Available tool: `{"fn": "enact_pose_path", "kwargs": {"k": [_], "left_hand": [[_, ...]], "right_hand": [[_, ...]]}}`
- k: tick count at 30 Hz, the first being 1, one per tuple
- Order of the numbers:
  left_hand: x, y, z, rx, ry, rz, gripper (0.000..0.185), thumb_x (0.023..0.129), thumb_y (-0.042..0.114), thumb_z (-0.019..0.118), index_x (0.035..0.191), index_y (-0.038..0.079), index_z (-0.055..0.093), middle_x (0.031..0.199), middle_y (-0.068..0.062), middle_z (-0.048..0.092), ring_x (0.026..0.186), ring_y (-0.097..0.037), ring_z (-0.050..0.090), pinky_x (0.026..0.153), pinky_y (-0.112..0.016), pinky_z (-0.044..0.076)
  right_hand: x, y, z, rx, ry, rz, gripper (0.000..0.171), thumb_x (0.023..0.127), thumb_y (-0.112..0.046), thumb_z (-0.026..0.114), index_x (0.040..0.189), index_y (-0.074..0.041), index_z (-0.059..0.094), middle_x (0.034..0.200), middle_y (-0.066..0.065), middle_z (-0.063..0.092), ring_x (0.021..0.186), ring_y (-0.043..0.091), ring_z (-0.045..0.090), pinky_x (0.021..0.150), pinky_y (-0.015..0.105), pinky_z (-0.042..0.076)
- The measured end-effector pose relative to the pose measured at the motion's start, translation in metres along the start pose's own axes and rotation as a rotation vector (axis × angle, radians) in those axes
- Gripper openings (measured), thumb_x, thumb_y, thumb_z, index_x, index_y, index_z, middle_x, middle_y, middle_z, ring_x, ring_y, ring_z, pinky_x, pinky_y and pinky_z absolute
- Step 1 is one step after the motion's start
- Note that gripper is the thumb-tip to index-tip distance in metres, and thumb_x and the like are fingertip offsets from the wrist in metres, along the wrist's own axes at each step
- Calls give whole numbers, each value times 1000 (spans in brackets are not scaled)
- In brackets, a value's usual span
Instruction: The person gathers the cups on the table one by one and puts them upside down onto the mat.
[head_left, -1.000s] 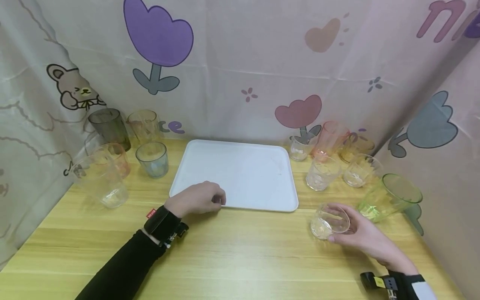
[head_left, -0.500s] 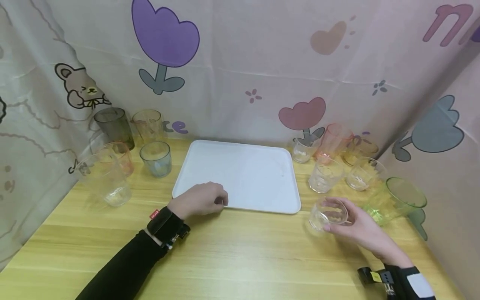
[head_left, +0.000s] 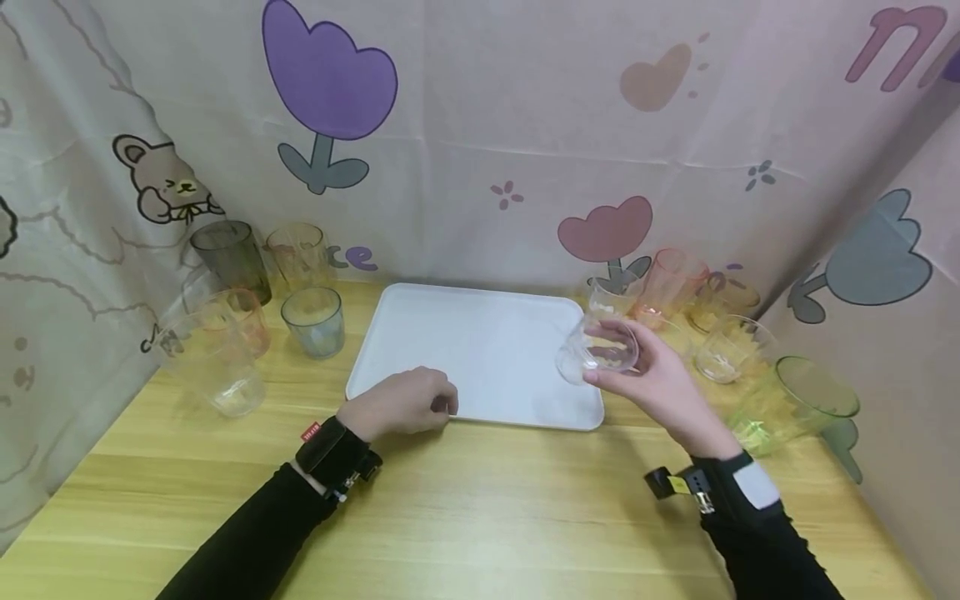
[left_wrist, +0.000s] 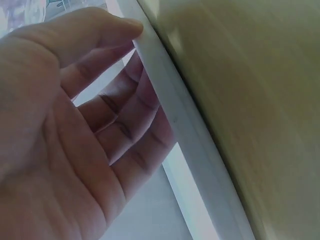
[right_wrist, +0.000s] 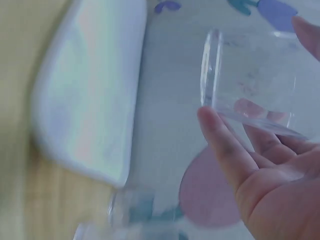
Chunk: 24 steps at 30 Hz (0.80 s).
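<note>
Here the right hand [head_left: 648,379] curls thumb and fingers [right_wrist: 225,145] round one small clear glass [head_left: 597,351], held tilted in the air over the right edge of the white tray [head_left: 480,333], its mouth turned sideways in the right wrist view. The wrist is bent up from a black sleeve with a strap-on device at the cuff. The left hand [head_left: 401,402] lies knuckles up at the tray's near rim, its fingers [left_wrist: 125,125] loosely curled with the tips against the rim's edge; the thumb lies along the top, and it grips nothing else. One tray sits on the wooden table [head_left: 480,517]. To its left stand five glasses: a dark grey tumbler [head_left: 230,260], an amber one [head_left: 302,254], a bluish one [head_left: 313,321], a pinkish one [head_left: 236,321] and a large clear one [head_left: 213,367]. To its right I count five more, some partly hidden by the hand: a small clear one [head_left: 609,296], a pink one [head_left: 670,283], a yellowish one [head_left: 720,302], a ribbed clear one [head_left: 726,350] and a green one [head_left: 795,404]. On the printed cloth behind, "ce" reads near the amber glass; the red tag on the left wristband is too small to read.
</note>
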<state>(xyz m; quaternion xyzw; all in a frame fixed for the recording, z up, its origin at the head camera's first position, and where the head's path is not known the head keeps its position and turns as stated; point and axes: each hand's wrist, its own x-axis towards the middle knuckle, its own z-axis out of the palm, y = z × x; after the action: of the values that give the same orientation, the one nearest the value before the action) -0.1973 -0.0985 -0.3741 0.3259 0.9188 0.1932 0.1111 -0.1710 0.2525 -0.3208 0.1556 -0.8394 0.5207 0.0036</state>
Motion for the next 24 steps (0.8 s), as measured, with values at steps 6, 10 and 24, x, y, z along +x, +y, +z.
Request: {"fn": "enact_pose_path", "kwargs": {"k": [6, 10, 24], "left_hand": [[5, 3, -3, -32, 3, -44, 10, 93, 14, 71, 102, 14, 75, 94, 6, 64, 87, -12, 58, 81, -33, 54], [13, 6, -7, -40, 93, -70, 37, 96, 29, 73, 128, 11, 68, 112, 1, 66, 97, -14, 62, 84, -34, 55], [40, 23, -15, -201, 494, 46, 85, 83, 36, 88, 149, 9, 42, 143, -5, 50, 125, -22, 55, 99, -42, 54]], "right_hand": [[29, -13, 27, 148, 4, -14, 70, 94, -15, 79, 154, -9, 43, 149, 8, 55, 133, 23, 55, 95, 24, 55], [43, -17, 43, 216, 5, 4, 69, 94, -16, 78, 153, -8, 42, 149, 9, 55, 134, 30, 55, 96, 24, 55], [63, -7, 88, 302, 12, 83, 66, 94, -15, 77, 151, -5, 44, 145, 15, 53, 110, 14, 67, 93, 24, 55]]}}
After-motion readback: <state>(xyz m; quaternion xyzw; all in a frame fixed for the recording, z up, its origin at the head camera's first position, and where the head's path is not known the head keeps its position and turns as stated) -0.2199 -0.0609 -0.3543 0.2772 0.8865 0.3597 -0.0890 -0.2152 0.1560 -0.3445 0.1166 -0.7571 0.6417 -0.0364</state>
